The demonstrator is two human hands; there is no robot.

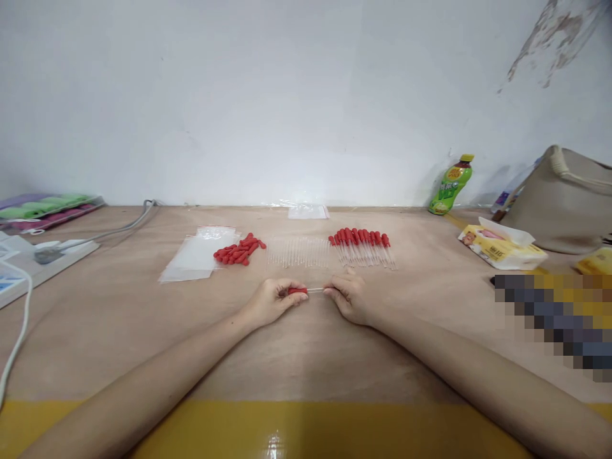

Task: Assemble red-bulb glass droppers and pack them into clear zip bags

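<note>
My left hand (278, 299) pinches a red rubber bulb (297, 291) between thumb and fingers. From the bulb's right end a thin clear dropper tube (315, 291) runs to my right hand (348, 297), whose fingers are closed on its far end. How deep the tube sits in the bulb cannot be seen. Just beyond my hands lies a row of bare clear tubes (297, 252). Left of that row is a heap of loose red bulbs (239, 250). To the right lie several droppers (363, 245), red bulbs fitted on their tubes.
Clear plastic bags (189, 258) lie left of the bulb heap, another bag (308, 211) by the wall. A power strip (48, 261) with cables is at left. At right are a green bottle (450, 186), tissue pack (502, 245) and beige bag (568, 197).
</note>
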